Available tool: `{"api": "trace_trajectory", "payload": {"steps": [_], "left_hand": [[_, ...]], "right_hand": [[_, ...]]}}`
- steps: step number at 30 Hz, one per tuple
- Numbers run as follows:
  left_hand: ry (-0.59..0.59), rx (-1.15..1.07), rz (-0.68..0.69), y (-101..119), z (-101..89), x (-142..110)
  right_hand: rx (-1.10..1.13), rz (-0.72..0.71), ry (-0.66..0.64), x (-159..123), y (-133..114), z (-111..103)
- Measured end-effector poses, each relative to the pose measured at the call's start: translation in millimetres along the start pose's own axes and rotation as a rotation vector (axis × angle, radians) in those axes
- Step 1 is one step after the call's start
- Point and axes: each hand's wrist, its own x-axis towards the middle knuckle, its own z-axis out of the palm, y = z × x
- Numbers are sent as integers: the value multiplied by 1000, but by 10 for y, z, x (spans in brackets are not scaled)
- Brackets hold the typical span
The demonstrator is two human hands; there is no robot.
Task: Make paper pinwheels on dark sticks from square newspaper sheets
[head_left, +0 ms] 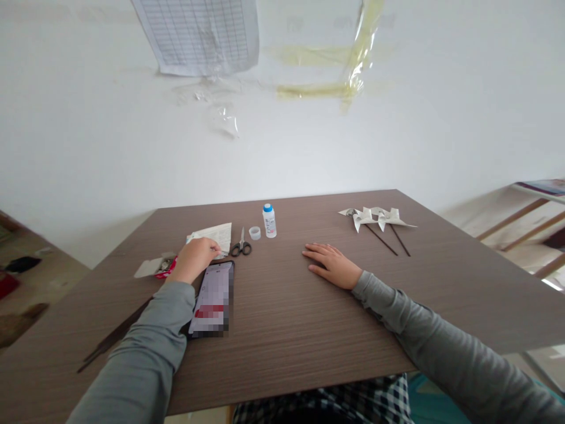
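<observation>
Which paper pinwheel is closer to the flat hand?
The left pinwheel is closer to the right hand, which lies flat on the table. The other pinwheel sits beside it, farther toward the table's right edge.

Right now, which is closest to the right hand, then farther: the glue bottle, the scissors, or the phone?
From the right hand:
1. White glue bottle with blue cap, up and left.
2. Black-handled metal scissors, farther left.
3. Black smartphone, farthest, by the left hand.

Head camera looks forward and down, close over the table (282, 330).
</observation>
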Motion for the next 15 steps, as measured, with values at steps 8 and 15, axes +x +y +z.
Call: {"api": "trace_trajectory", "payload": {"steps": [8,15], "left_hand": [[21,-34,-54,58,-81,-43],[31,-14,-70,117,-133,-91]], "right_hand": [[-6,3,-6,-1,-1,-7],[-9,11,-11,-9,-5,-17]]}}
